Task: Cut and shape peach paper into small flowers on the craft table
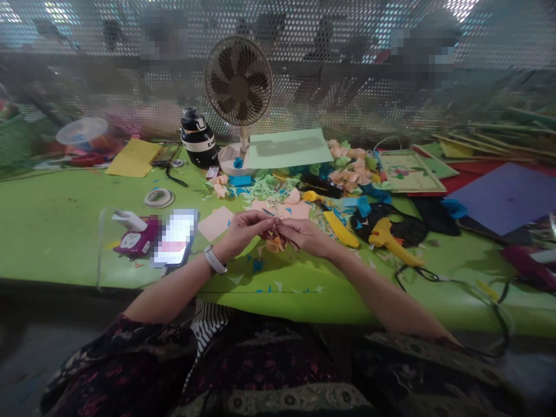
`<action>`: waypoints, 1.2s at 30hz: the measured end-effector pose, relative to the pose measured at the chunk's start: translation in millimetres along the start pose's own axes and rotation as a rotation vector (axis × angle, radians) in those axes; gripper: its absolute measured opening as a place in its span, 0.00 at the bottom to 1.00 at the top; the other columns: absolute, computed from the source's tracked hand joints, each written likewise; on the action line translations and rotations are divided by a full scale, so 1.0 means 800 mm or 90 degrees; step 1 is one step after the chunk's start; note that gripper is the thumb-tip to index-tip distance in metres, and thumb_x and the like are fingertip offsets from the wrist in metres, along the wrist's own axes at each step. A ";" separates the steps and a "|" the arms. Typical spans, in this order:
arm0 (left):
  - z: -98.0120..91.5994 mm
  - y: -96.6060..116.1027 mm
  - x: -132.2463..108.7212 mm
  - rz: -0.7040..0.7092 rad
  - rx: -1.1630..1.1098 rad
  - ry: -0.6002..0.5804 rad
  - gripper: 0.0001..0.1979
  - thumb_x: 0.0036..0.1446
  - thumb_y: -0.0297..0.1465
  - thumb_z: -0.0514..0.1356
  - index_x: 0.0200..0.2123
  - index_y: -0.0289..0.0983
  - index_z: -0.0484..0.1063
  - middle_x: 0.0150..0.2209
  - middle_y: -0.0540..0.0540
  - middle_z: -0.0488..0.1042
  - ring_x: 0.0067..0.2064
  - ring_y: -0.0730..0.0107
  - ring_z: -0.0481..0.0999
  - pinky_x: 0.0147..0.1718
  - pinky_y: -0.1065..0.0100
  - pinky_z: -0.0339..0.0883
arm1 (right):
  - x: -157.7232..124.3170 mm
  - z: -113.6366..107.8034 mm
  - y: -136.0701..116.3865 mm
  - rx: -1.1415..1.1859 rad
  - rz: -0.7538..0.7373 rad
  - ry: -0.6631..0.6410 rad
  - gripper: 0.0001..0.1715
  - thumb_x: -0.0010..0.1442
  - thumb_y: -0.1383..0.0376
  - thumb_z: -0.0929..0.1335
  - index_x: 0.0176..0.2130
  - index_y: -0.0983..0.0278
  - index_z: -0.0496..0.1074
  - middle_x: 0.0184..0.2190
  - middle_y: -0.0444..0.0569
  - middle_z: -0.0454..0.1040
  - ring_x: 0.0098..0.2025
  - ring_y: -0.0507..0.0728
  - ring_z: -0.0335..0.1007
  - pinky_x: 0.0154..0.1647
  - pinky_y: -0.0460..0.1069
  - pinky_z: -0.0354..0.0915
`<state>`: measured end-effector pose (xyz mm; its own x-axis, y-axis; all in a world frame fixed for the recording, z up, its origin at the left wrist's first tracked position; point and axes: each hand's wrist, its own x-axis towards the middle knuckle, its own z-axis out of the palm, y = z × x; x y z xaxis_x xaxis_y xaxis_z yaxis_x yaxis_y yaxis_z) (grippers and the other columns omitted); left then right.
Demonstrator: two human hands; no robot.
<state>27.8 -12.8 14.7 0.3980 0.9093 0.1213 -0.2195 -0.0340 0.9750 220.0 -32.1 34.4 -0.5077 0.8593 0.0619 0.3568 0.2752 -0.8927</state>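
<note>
My left hand (247, 230) and my right hand (304, 234) meet over the green table, fingertips pinched together. Between them is a small crumpled brownish-orange paper piece (274, 242); its exact shape is partly hidden by my fingers. Beneath and just beyond the hands lie pale peach paper sheets (299, 211) and cut scraps. Close by on the right rests a yellow-handled cutting tool (341, 229). Further right, a yellow glue gun (393, 243) lies against a round black object (412, 226).
A phone (176, 237), purple power adapter (139, 237) and tape roll (158, 197) sit at left. A fan (238, 81) and black bottle (200, 139) stand behind. A green sheet (289, 147), paper petals (347, 165) and a purple sheet (512, 197) lie farther back. Cables trail at right.
</note>
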 end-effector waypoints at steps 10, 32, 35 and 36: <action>-0.005 -0.006 0.006 0.067 -0.003 0.160 0.17 0.46 0.44 0.72 0.26 0.35 0.76 0.22 0.51 0.76 0.23 0.77 0.73 0.25 0.72 0.68 | 0.007 0.011 0.014 -0.014 -0.065 0.198 0.15 0.60 0.54 0.69 0.40 0.62 0.75 0.34 0.49 0.76 0.31 0.53 0.69 0.31 0.49 0.65; -0.009 -0.015 0.010 0.060 -0.039 0.114 0.14 0.47 0.39 0.73 0.35 0.38 0.83 0.30 0.47 0.82 0.25 0.77 0.76 0.28 0.72 0.73 | 0.007 0.003 0.019 -0.055 -0.040 0.143 0.16 0.64 0.54 0.65 0.38 0.64 0.71 0.27 0.45 0.72 0.28 0.52 0.65 0.30 0.47 0.61; -0.008 -0.014 0.011 0.045 -0.051 0.125 0.14 0.46 0.40 0.73 0.34 0.37 0.82 0.30 0.47 0.81 0.25 0.77 0.75 0.27 0.72 0.72 | 0.007 0.003 0.018 -0.072 -0.052 0.142 0.15 0.65 0.55 0.64 0.38 0.64 0.71 0.27 0.45 0.72 0.29 0.52 0.66 0.31 0.48 0.61; -0.008 -0.013 0.011 0.038 -0.052 0.129 0.15 0.46 0.40 0.73 0.34 0.37 0.82 0.29 0.48 0.81 0.24 0.77 0.75 0.27 0.72 0.72 | 0.007 0.003 0.018 -0.074 -0.058 0.145 0.15 0.65 0.55 0.64 0.38 0.64 0.71 0.27 0.45 0.71 0.28 0.52 0.66 0.31 0.48 0.61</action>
<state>27.9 -1.7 4.6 0.1971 0.9718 0.1297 -0.3123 -0.0632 0.9479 220.4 -24.8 20.8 -0.3576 0.8998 0.2498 0.4125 0.3922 -0.8222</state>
